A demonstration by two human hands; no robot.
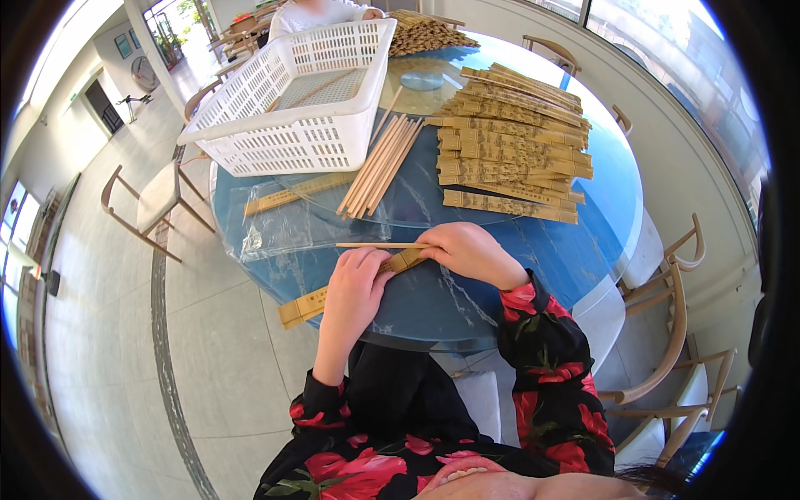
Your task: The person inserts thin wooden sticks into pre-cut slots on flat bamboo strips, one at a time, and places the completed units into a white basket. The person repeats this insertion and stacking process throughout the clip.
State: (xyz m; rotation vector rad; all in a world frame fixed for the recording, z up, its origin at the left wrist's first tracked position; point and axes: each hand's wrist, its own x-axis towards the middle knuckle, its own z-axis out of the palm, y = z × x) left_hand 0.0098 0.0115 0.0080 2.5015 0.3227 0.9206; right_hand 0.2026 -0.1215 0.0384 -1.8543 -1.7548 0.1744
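Observation:
My left hand (354, 287) is closed over a long gold-brown paper sleeve (304, 308), which slants across the near table edge. My right hand (467, 252) pinches the right end of a pale wooden chopstick (367, 245), close to the sleeve's upper end. The chopstick lies nearly level, just beyond my left fingertips. Whether its tip is inside the sleeve is hidden by my right fingers. Past my hands lies a bundle of bare chopsticks (383, 167). Right of it is a large pile of printed paper sleeves (512, 150).
A white slotted plastic basket (292, 137) holding a few sticks stands at the table's far left. Crinkled clear plastic (283, 233) and a loose sleeve (292, 196) lie before it. Another pile (425, 35) and a person in white (312, 18) are beyond. Wooden chairs (154, 200) surround the round blue table.

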